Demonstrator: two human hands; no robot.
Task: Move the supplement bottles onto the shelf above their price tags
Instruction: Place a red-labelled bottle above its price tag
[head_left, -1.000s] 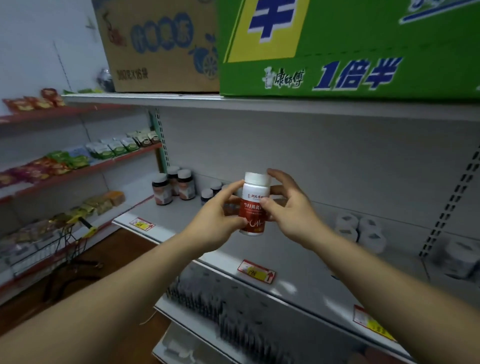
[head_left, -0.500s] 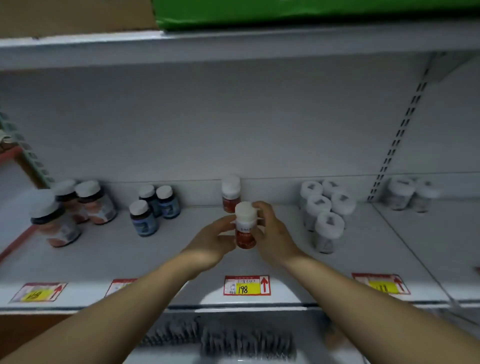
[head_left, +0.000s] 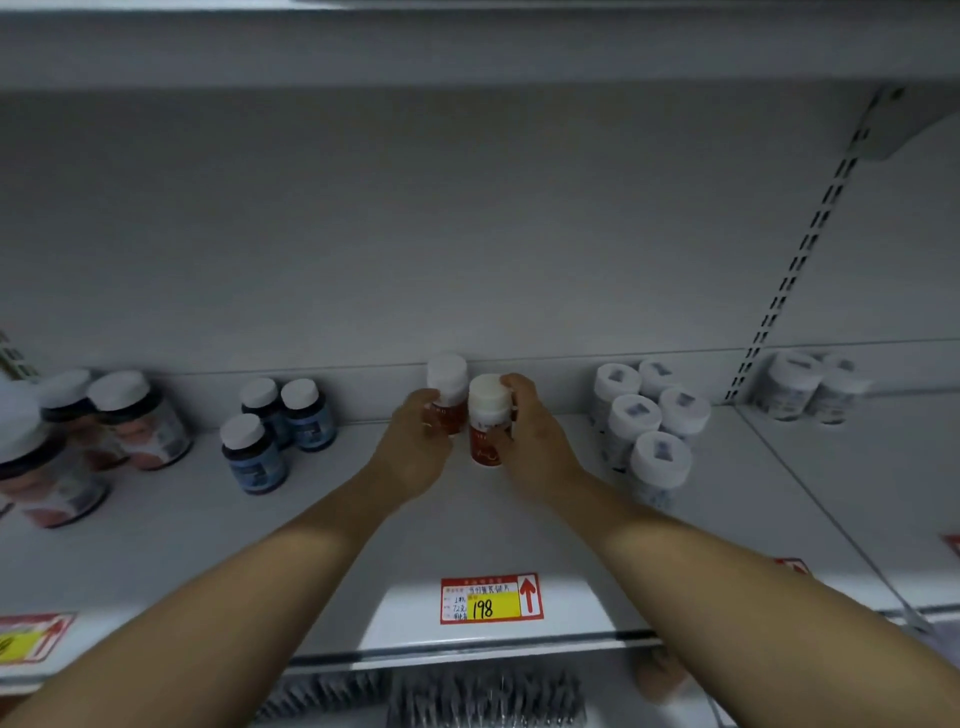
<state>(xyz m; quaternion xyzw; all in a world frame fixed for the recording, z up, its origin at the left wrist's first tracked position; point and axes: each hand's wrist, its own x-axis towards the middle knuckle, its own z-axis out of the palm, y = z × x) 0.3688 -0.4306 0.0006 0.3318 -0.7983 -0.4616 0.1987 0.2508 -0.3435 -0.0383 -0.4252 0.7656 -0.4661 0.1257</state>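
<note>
A red supplement bottle with a white cap (head_left: 487, 423) stands upright on the grey shelf (head_left: 467, 530), far back from the "198" price tag (head_left: 491, 599). My right hand (head_left: 535, 441) grips it from the right, fingers over the cap's side. My left hand (head_left: 415, 447) curls round a second red bottle (head_left: 448, 395) just behind and to the left, near the back wall. The two bottles stand close together.
Dark blue bottles (head_left: 270, 431) and brown jars (head_left: 130, 421) stand to the left. White bottles (head_left: 649, 421) cluster to the right, more (head_left: 810, 384) beyond the slotted upright (head_left: 795, 260). Another price tag (head_left: 31, 636) sits at the far left edge. A shelf hangs overhead.
Both hands have pushed the red bottle deeper onto the shelf and set it down beside the one at the back. My left hand has shifted onto the rear bottle.
</note>
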